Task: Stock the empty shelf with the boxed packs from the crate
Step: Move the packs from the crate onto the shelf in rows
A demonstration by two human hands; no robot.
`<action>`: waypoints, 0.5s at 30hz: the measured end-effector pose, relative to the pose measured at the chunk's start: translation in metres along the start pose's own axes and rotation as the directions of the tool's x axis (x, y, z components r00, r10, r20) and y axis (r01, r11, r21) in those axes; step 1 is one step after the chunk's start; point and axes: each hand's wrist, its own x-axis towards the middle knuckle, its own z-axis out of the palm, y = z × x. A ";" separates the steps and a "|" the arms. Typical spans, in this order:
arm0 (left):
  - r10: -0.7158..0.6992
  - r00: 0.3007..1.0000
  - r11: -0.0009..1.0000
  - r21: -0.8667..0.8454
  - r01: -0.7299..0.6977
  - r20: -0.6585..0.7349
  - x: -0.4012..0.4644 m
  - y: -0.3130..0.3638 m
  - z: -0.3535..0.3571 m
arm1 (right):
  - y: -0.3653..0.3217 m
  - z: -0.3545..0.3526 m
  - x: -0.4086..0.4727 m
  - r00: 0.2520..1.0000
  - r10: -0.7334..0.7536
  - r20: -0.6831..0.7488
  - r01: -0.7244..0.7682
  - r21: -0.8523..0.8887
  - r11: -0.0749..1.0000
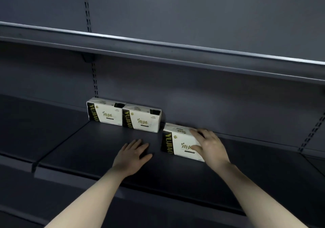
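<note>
Two white boxed packs with black and gold side bands stand side by side against the back panel of the dark shelf (98, 145): the left pack (103, 112) and the second pack (141, 119). A third pack (177, 142) stands upright to their right, a little further forward and apart from them. My right hand (210, 146) grips this third pack at its right end, fingers over its top and thumb on its front face. My left hand (132, 154) hovers over or rests flat on the bare shelf board just left of the third pack, fingers spread and holding nothing. The crate is out of view.
An upper shelf (158, 51) overhangs the working shelf, limiting headroom. Slotted uprights (95, 80) run down the back panel. A neighbouring shelf board (26, 125) lies to the left, another section begins at the far right.
</note>
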 end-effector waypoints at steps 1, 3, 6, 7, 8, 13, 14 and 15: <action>0.002 1.000 1.000 -0.002 -0.002 -0.007 0.001 0.000 -0.001 | 0.000 0.003 0.005 1.000 0.004 0.000 -0.004 0.005 1.000; 0.002 1.000 1.000 -0.010 -0.002 -0.012 0.003 0.000 0.000 | -0.002 0.009 0.015 1.000 0.023 0.002 -0.023 0.016 1.000; 0.003 1.000 0.999 -0.036 -0.004 -0.014 0.002 -0.002 0.000 | -0.002 0.020 0.034 0.999 0.048 0.013 -0.048 0.043 0.998; -0.001 1.000 0.999 -0.043 0.000 -0.015 0.003 -0.003 0.001 | -0.002 0.023 0.039 0.998 0.051 0.022 -0.052 0.050 0.997; -0.001 1.000 0.999 -0.045 0.000 -0.020 0.004 -0.003 0.001 | -0.001 0.027 0.045 0.998 0.051 0.029 -0.052 0.052 0.997; 0.005 0.999 1.000 -0.009 -0.005 -0.036 0.007 -0.005 0.004 | 0.001 0.040 0.066 0.997 0.074 0.023 -0.075 0.023 0.997; 0.005 0.999 1.000 -0.008 -0.005 -0.036 0.007 -0.006 0.004 | 0.002 0.041 0.069 0.997 0.072 0.014 -0.073 0.018 0.997; 0.005 1.000 1.000 -0.006 -0.005 -0.026 0.008 -0.006 0.004 | 0.004 0.041 0.073 0.997 0.070 0.014 -0.070 0.014 0.997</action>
